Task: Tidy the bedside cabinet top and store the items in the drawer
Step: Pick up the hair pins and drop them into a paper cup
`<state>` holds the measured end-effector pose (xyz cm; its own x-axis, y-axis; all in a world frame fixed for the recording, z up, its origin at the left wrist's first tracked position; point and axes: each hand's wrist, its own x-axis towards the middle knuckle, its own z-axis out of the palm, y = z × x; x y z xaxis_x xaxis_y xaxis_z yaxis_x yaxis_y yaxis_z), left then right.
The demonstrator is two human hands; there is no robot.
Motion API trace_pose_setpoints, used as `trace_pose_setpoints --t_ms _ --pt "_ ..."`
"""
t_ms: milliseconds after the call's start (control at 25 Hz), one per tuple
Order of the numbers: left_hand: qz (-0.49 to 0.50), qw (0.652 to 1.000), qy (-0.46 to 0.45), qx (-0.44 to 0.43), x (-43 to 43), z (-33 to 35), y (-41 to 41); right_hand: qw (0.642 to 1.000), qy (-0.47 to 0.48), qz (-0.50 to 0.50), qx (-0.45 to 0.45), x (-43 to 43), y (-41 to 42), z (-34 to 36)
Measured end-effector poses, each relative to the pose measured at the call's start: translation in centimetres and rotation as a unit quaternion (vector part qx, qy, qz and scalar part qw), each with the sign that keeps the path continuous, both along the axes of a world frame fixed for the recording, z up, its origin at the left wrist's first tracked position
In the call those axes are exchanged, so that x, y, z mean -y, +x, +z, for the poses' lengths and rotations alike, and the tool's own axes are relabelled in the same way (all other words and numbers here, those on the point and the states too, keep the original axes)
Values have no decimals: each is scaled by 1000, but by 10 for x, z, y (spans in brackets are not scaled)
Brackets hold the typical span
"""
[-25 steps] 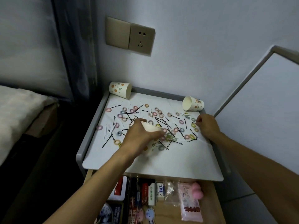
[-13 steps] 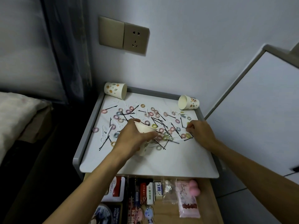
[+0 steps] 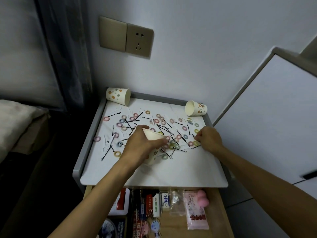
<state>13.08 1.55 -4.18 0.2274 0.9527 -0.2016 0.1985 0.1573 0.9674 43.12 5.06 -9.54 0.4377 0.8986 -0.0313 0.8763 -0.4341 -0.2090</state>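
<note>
1. The left hand (image 3: 139,145) grips a paper cup (image 3: 152,140), tilted, mouth toward the clutter at mid-worktop.
2. The right hand (image 3: 208,140) is curled, fingertips pinching at hair ties (image 3: 193,143) and bobby pins (image 3: 164,129) strewn over the worktop (image 3: 180,169).
3. Step in hand, seemingly: gathering the small items into the cup.
4. Next: carry the pinch to the cup's mouth; the open drawer (image 3: 216,212) waits below.

Single head-worn wide-angle view, looking forward and steeply down from close above onto white-topped grey-rimmed bedside cabinet (image 3: 171,174); open wooden drawer (image 3: 217,208) at bottom edge, grey wall behind.
</note>
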Motion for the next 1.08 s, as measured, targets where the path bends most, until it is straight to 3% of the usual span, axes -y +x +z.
trace_pose_setpoints --t_ms 120,240,360,480,680,800,880,960,1040,1080 --pt "0 1000 -2 6 0 -1 -2 998 -43 -4 45 -2 -6 2" --pt "2 1000 0 10 -2 -2 -4 997 5 12 71 -13 -10 12" --pt "3 1000 -3 5 -4 -4 -7 998 58 -16 -28 -32 -14 20" --pt "7 1000 -3 9 -5 -3 -11 997 40 -43 -41 -39 -24 17" --pt "9 1000 -2 4 -7 -6 -12 997 28 -61 43 -41 -32 14" --pt "5 1000 12 -10 -8 -6 -11 988 -2 -9 153 -37 -40 10" --pt "5 999 29 -22 -7 -7 -11 984 -22 20 175 -33 -40 10" --pt "3 998 50 -43 -8 -8 -11 990 -4 25 141 -28 -37 18" --pt "-5 994 77 -73 -8 -9 -11 996 70 44 -23 -19 -37 31" --pt "-9 992 93 -89 -8 -10 -10 983 106 73 -130 -12 -42 40"
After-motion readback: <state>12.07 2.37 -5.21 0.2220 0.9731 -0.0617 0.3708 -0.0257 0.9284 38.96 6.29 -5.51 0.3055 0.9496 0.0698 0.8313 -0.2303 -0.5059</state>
